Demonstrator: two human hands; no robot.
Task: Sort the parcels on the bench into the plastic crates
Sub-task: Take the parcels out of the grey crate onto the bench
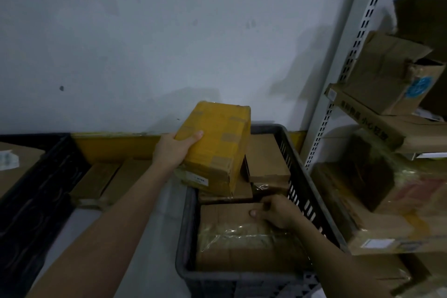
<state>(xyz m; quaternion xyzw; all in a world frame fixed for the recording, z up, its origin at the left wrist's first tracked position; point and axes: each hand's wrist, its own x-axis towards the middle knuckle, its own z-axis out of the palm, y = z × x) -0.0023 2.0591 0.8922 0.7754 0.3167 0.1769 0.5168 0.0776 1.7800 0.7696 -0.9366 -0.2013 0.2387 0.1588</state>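
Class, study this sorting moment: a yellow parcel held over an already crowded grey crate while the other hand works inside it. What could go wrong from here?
1. The left hand grips the yellow parcel by one end only, tilted; it may slip.
2. The right hand grips a brown box inside the grey crate, just below the parcel; it could get pinched.
3. The crate looks nearly full, so the parcel may sit unevenly.

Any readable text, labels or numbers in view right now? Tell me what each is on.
Nothing reads clearly.
Yellow parcel, white label: too small.
Flat shelf box, dark printed characters on its edge: blurred.
Open shelf box, round blue sticker: blurred.
Lower shelf box, white label: blurred.
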